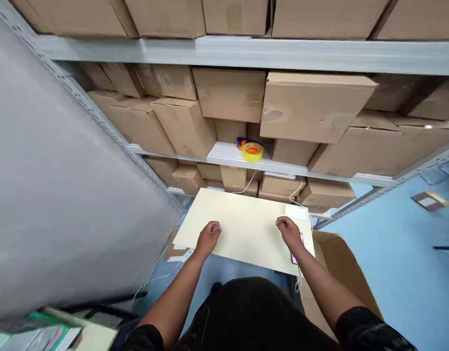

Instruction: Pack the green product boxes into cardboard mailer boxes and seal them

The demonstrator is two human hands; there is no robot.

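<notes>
We've got one pale yellow board (pixel 246 229) lying flat w/ its long axis running left-right across our front, just below the shelf rack (pixel 246 51). Both hands rest on top of it: left hand (pixel 209 237) near the board's left-near edge, right hand (pixel 290 233) toward its right end, so the board sits directly under the fingers, not ahead of them; neither hand is clearly nearer, each abt equally in from its end. Fingers of both hands are loosely curled down onto the surface, clamped on nothing, no grip on an edge that we can see. On the board's far-right corner: 1 small white pad (pixel 296 212), w/ a white cable (pixel 295 187) running up to the rack. Under the right wrist, 1 pink-edged phone (pixel 297 251), partly hidden. Beyond the board, on the rack: 1 yellow tape roll (pixel 252 151) amid many cardboard boxes (pixel 312 105). Right of the board, 1 open carton (pixel 337 263) on the blue floor (pixel 400 253).
</notes>
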